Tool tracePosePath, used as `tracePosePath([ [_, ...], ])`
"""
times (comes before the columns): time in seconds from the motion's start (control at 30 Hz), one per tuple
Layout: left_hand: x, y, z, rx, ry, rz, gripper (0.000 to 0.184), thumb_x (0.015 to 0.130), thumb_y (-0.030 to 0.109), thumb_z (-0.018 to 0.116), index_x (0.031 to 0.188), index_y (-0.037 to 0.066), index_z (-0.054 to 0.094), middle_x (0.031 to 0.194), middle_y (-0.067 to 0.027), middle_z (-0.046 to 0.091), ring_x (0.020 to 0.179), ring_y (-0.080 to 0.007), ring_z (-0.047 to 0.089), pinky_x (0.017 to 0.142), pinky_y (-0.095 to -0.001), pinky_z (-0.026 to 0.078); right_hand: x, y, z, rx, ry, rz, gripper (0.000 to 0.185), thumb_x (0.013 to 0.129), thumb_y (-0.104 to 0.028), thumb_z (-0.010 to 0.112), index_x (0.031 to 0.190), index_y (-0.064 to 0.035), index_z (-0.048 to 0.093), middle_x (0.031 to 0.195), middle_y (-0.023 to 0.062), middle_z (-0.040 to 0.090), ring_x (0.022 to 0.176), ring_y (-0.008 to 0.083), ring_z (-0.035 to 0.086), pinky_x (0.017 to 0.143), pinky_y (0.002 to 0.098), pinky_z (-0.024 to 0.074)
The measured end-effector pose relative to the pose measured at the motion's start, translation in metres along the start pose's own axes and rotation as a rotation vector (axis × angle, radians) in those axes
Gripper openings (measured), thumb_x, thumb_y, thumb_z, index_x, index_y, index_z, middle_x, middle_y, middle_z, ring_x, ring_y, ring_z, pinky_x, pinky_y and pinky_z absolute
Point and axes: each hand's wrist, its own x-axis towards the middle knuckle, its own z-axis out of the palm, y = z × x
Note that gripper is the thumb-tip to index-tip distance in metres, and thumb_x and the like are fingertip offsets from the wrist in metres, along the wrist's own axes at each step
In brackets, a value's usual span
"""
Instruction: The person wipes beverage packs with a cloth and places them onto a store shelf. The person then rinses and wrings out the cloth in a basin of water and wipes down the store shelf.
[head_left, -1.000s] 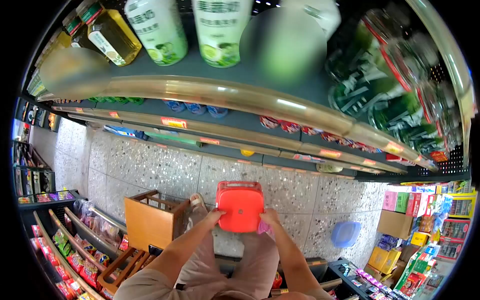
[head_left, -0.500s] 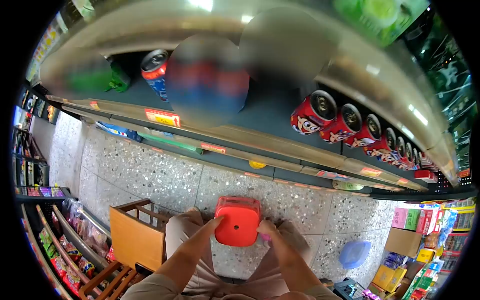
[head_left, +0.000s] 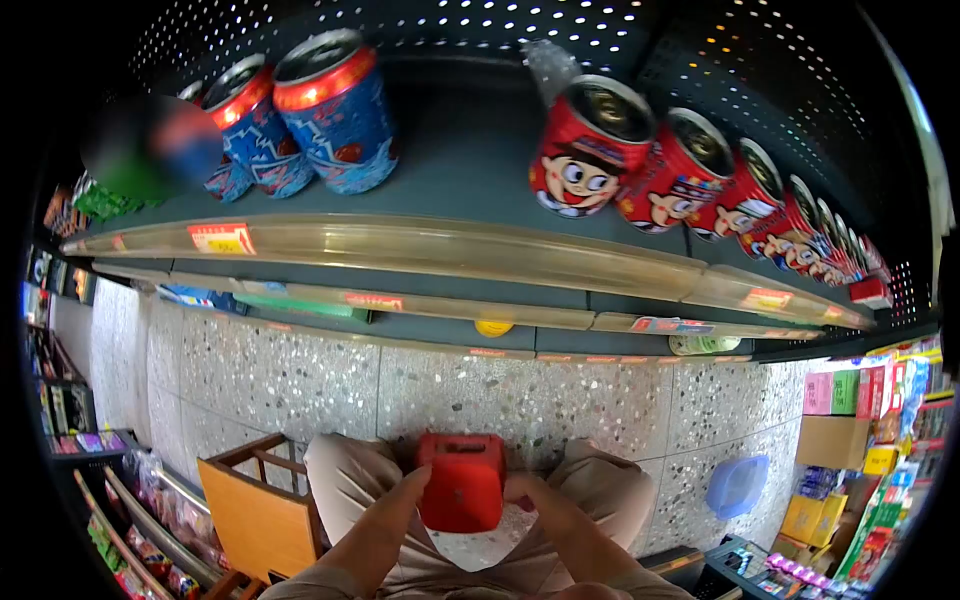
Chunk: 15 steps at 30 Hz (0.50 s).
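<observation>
A red plastic stool with a small hole in its top is between my knees, above the speckled floor. My left hand grips its left edge. At the right edge, my right hand is closed against the stool, its fingers partly hidden. In front of me is a dark shelf. Blue cans with red-orange rims stand at its left, and a row of red cartoon-face cans runs along its right.
A wooden chair stands at my left, near racks of packaged snacks. To the right, a translucent blue basin lies on the floor, with stacked boxes beyond. A yellow round thing sits on a lower shelf.
My view has shifted lower and nearer to the shelf, so the cans look larger. The stool has tilted, showing more of its far side. Something pink by my right hand is no longer visible.
</observation>
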Motion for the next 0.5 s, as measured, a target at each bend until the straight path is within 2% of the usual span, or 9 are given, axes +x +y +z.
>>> tracePosePath([
  [0.1, 0.002, 0.012, 0.0, 0.943, -0.005, 0.218, 0.056, 0.092, 0.04, 0.053, 0.134, 0.002, 0.054, 0.138, -0.0196, 0.052, 0.126, -0.0342, 0.049, 0.103, -0.0473, 0.04, -0.04, -0.04, -0.027, 0.077, -0.172, 0.081, 0.031, 0.078, -0.029, 0.062, 0.097, -0.005, 0.069, 0.096, 0.0171, 0.068, 0.082, 0.0299, 0.065, 0.071, 0.0425, 0.0511],
  [0.2, 0.011, 0.039, 0.004, 1.263, 0.058, 0.371, 0.056, 0.093, 0.039, 0.052, 0.134, 0.002, 0.054, 0.14, -0.0206, 0.05, 0.129, -0.0354, 0.047, 0.106, -0.0479, 0.038, -0.091, -0.078, -0.065, 0.129, -0.256, 0.208, 0.03, 0.079, -0.029, 0.061, 0.098, -0.0064, 0.069, 0.095, 0.0131, 0.068, 0.082, 0.0274, 0.063, 0.07, 0.0417, 0.0501],
  [0.23, 0.022, 0.054, 0.004, 1.206, 0.093, 0.391, 0.055, 0.093, 0.039, 0.052, 0.134, 0.002, 0.054, 0.14, -0.021, 0.049, 0.13, -0.0358, 0.046, 0.106, -0.0481, 0.037, -0.108, -0.09, -0.087, 0.103, -0.239, 0.228, 0.03, 0.08, -0.029, 0.061, 0.099, -0.0069, 0.069, 0.095, 0.0118, 0.068, 0.082, 0.0266, 0.063, 0.07, 0.0415, 0.0497],
  [0.3, 0.035, 0.092, 0.0, 0.707, 0.189, 0.519, 0.054, 0.091, 0.036, 0.057, 0.135, 0.004, 0.053, 0.132, -0.0188, 0.056, 0.117, -0.0348, 0.055, 0.101, -0.0463, 0.042, -0.135, -0.108, -0.131, -0.113, -0.119, 0.207, 0.03, 0.081, -0.03, 0.06, 0.1, -0.0077, 0.069, 0.095, 0.0095, 0.068, 0.082, 0.0252, 0.062, 0.07, 0.041, 0.0492],
  [0.33, 0.042, 0.113, -0.003, 0.457, 0.231, 0.583, 0.054, 0.09, 0.035, 0.059, 0.135, 0.006, 0.053, 0.128, -0.0177, 0.06, 0.111, -0.0343, 0.06, 0.098, -0.0454, 0.044, -0.124, -0.09, -0.145, 0.013, -0.107, 0.222, 0.031, 0.08, -0.031, 0.059, 0.097, -0.0083, 0.07, 0.093, 0.0108, 0.068, 0.084, 0.0242, 0.062, 0.072, 0.0407, 0.0493],
  [0.4, -0.026, 0.171, -0.015, 0.22, 0.25, 0.702, 0.053, 0.089, 0.035, 0.058, 0.133, 0.005, 0.055, 0.127, -0.0201, 0.059, 0.115, -0.0358, 0.058, 0.097, -0.0438, 0.045, -0.101, -0.03, -0.168, -0.011, 0.308, 0.009, 0.027, 0.079, -0.027, 0.059, 0.094, -0.0078, 0.071, 0.092, 0.0119, 0.068, 0.084, 0.0244, 0.063, 0.072, 0.0418, 0.0497],
  [0.43, -0.083, 0.201, -0.023, 0.126, 0.266, 0.758, 0.055, 0.089, 0.035, 0.06, 0.134, 0.005, 0.053, 0.124, -0.02, 0.062, 0.113, -0.0359, 0.059, 0.095, -0.0429, 0.046, -0.118, -0.031, -0.188, 0.014, 0.384, 0.041, 0.027, 0.079, -0.025, 0.059, 0.094, -0.0075, 0.072, 0.091, 0.0128, 0.069, 0.084, 0.0246, 0.063, 0.072, 0.0424, 0.0499],
  [0.47, -0.053, 0.227, -0.026, 0.216, 0.295, 1.022, 0.053, 0.09, 0.04, 0.055, 0.131, 0.006, 0.056, 0.122, -0.0224, 0.062, 0.11, -0.0367, 0.062, 0.091, -0.0426, 0.049, -0.144, -0.039, -0.207, 0.045, 0.458, 0.073, 0.026, 0.078, -0.024, 0.059, 0.094, -0.0072, 0.072, 0.09, 0.0137, 0.07, 0.084, 0.0248, 0.064, 0.073, 0.0429, 0.0501],
  [0.5, -0.036, 0.248, -0.021, 0.035, 0.281, 1.145, 0.048, 0.093, 0.038, 0.053, 0.129, 0.007, 0.058, 0.119, -0.0194, 0.064, 0.105, -0.0316, 0.064, 0.09, -0.0402, 0.049, -0.134, -0.013, -0.211, 0.009, 0.723, -0.09, 0.024, 0.081, -0.023, 0.059, 0.092, -0.006, 0.072, 0.081, 0.0137, 0.07, 0.077, 0.0248, 0.064, 0.071, 0.0421, 0.0506],
])
